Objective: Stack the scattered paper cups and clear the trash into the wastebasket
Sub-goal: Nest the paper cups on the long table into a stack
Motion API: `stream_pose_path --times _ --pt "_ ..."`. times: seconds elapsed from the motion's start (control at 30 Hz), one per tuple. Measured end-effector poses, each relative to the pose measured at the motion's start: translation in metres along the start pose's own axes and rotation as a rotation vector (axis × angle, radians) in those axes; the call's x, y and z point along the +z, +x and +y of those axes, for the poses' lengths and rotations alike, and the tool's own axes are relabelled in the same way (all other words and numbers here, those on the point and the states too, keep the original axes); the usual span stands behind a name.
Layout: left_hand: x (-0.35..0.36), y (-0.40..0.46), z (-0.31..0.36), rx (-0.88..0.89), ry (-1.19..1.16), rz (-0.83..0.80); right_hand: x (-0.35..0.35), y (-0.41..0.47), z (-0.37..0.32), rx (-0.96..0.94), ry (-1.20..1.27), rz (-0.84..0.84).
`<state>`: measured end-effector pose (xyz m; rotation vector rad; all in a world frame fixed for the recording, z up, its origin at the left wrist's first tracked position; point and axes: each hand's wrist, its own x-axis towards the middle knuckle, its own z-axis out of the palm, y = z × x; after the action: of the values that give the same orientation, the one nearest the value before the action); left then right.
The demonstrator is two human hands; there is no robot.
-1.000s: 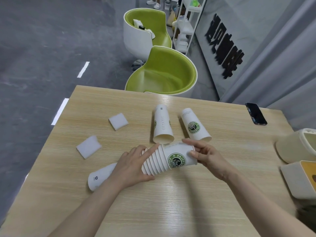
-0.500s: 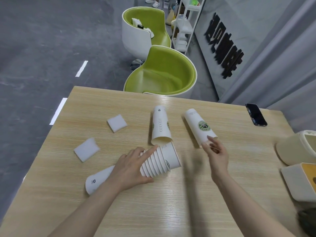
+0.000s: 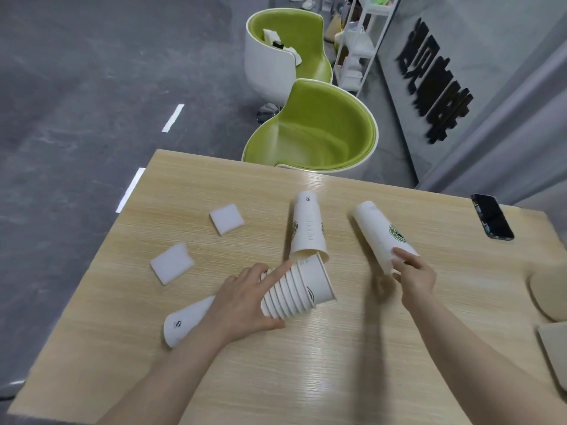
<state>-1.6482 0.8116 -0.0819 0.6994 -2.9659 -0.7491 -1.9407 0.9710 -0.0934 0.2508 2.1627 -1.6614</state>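
Head view looks down on the wooden bench (image 3: 306, 378), with both of my bare arms reaching in from the bottom of the frame. My left hand (image 3: 245, 302) lies over the nested stack of paper cups (image 3: 294, 289), which rests on its side at the centre of the frame; my fingers curl round the stack's rims, the thumb is under it on the near side and the index finger stretches along its top. The stack's closed end (image 3: 181, 326) pokes out to the lower left from under my wrist, and its open mouth faces right.

Just above the stack lies a single cup (image 3: 306, 228) on its side, its mouth toward me and touching or all but touching the stack's outermost rim. To the right of it is another cup with a green logo (image 3: 380, 231), also on its side and slanting toward the lower right. My right hand (image 3: 414, 274) has closed on that cup's open rim, fingertips pinching the edge; the rest of the cup points away toward the upper left.

Two white square pieces of trash sit on the left part of the bench, one (image 3: 171, 263) near my left hand and one (image 3: 226, 218) farther up. A dark phone (image 3: 492, 216) lies at the bench's upper right edge. At the right border, a beige rounded container (image 3: 549, 289) is cut off by the frame, well apart from both hands.
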Motion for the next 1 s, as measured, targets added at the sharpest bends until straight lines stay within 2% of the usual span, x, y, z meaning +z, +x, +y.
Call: stream_pose_path --times 0.27,0.4,0.5,0.63,1.0 --pt "0.002 0.002 -0.001 0.014 -0.014 -0.017 -0.061 -0.002 -0.013 -0.215 -0.053 -0.166" --pt "0.003 0.004 0.000 0.016 0.000 -0.033 -0.084 -0.017 -0.041 -0.220 0.063 -0.428" --pt "0.002 0.005 0.001 0.019 -0.005 -0.033 -0.092 -0.022 -0.058 -0.203 0.037 -0.588" --pt "0.000 0.005 0.002 0.017 -0.002 -0.021 -0.088 -0.030 -0.066 -0.193 -0.039 -0.714" --pt "-0.003 -0.003 -0.004 0.044 0.011 -0.034 -0.034 -0.081 -0.047 -0.099 -0.184 -0.927"
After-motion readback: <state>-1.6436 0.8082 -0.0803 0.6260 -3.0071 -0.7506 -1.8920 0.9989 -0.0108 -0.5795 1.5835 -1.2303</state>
